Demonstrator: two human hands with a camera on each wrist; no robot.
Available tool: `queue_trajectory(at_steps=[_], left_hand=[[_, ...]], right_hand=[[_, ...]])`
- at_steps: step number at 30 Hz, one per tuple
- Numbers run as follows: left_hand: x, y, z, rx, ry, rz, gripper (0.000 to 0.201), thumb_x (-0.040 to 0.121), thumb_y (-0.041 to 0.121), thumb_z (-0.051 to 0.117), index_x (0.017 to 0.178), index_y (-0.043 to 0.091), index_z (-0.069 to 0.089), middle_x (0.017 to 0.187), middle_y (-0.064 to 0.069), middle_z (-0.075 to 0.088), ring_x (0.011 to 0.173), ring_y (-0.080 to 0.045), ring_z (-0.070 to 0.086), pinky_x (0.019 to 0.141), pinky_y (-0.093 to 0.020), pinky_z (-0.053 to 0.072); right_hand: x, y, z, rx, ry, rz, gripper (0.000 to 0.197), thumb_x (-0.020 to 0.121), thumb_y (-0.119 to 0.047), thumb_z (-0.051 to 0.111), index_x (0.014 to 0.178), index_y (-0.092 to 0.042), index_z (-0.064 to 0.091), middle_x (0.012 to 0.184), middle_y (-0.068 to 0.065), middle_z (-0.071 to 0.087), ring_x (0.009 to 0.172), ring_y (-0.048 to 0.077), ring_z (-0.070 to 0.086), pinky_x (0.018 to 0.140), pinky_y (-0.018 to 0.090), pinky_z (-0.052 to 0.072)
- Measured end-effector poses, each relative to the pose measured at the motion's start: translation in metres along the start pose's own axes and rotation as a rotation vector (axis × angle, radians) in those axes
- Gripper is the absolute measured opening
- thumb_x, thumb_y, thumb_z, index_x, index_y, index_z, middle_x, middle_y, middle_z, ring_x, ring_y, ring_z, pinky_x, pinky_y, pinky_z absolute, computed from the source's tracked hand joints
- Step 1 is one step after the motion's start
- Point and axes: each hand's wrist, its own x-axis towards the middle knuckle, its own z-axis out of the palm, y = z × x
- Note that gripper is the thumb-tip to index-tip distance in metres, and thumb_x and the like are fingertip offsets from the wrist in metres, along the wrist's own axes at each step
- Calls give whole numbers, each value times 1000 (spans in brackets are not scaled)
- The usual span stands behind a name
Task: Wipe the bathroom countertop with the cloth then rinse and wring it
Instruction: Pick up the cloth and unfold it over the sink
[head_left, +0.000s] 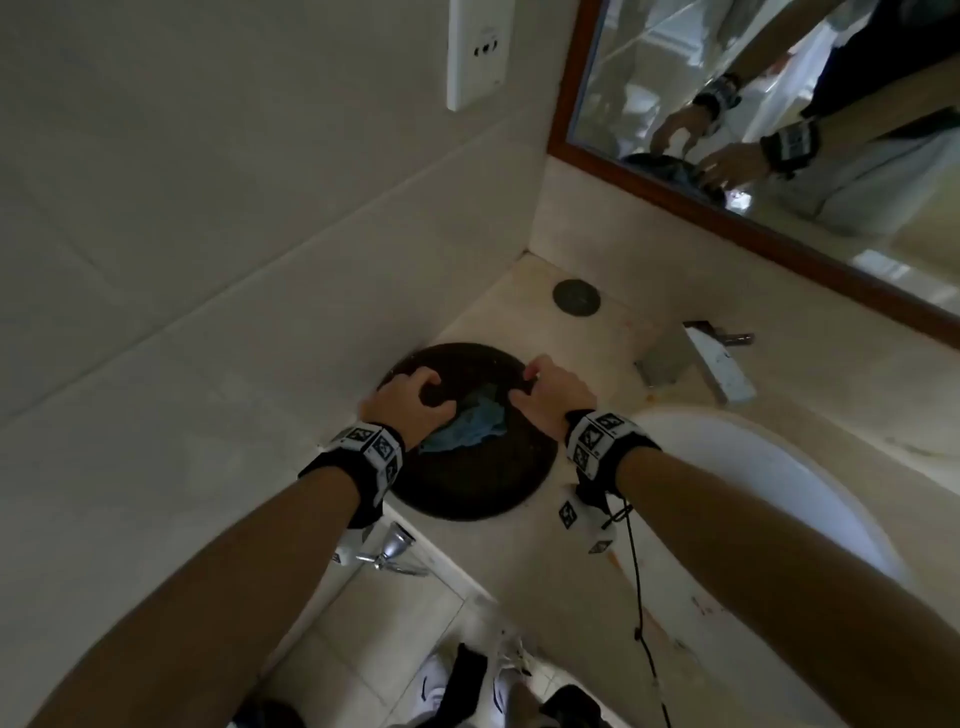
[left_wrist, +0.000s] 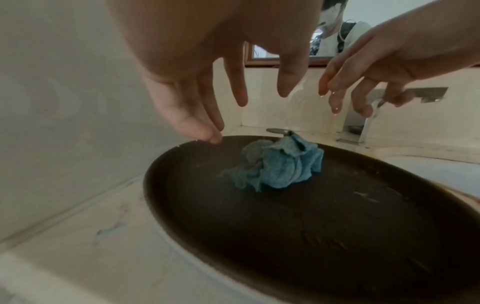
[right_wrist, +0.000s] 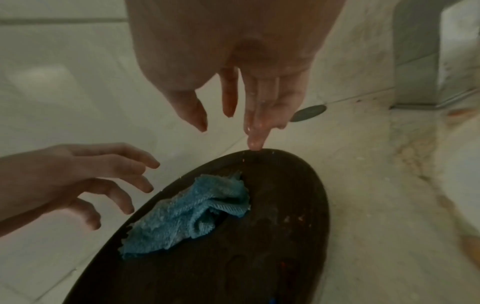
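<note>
Both the left hand (left_wrist: 182, 67) and right hand (right_wrist: 233, 61) hover slack-fingered above the crumpled cloth (left_wrist: 280, 164) on a dark tray (left_wrist: 311, 226).

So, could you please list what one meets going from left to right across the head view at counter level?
Left hand → blue cloth on the dark round tray → right hand → chrome faucet, with the white basin below it.
</note>
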Motion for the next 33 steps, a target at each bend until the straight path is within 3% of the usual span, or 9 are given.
queue_trajectory(at_steps=[6, 9, 13, 23, 26, 33], left_hand=[[14, 1, 9, 28, -86, -51, 50, 77, 56, 64, 121, 37, 53, 111, -1, 60, 103, -22, 60, 91, -35, 48], [22, 4, 13, 68, -142, -70, 54, 75, 58, 64, 123, 37, 52, 112, 0, 62, 103, -22, 60, 90, -34, 48], [28, 6, 18, 124, -215, -95, 59, 75, 58, 63, 127, 36, 48, 120, 0, 63, 108, -23, 59, 91, -34, 47], [36, 4, 28, 173, -244, -123, 63, 77, 51, 67, 133, 27, 48, 130, -5, 56, 116, -26, 55, 94, -35, 44], [34, 3, 31, 151, -257, -141, 54, 81, 50, 66, 127, 23, 54, 125, -6, 60, 113, -25, 57, 91, -33, 43], [29, 7, 31, 142, -242, -158, 35, 82, 45, 66, 109, 23, 62, 115, -3, 64, 106, -24, 59, 86, -32, 44]], right_hand=[[27, -4, 14, -10, -103, -56, 43, 89, -50, 55, 123, -24, 48, 113, 1, 60, 98, 23, 58, 76, 31, 44], [44, -5, 20, 4, -156, -72, 47, 88, -54, 55, 124, -26, 49, 112, 2, 63, 95, 23, 61, 79, 35, 50], [54, -5, 23, 11, -261, -86, 53, 80, -61, 58, 122, -30, 47, 103, 2, 66, 81, 23, 64, 73, 39, 56], [61, 0, 31, -29, -391, -131, 59, 81, -51, 64, 133, -29, 45, 107, 4, 63, 90, 24, 66, 73, 39, 57], [58, 5, 35, -28, -415, -138, 54, 83, -44, 64, 133, -31, 46, 106, 4, 65, 87, 23, 67, 75, 40, 58], [48, 10, 37, -89, -387, -116, 24, 90, -35, 61, 111, -25, 61, 77, -8, 58, 76, 17, 63, 69, 31, 53]])
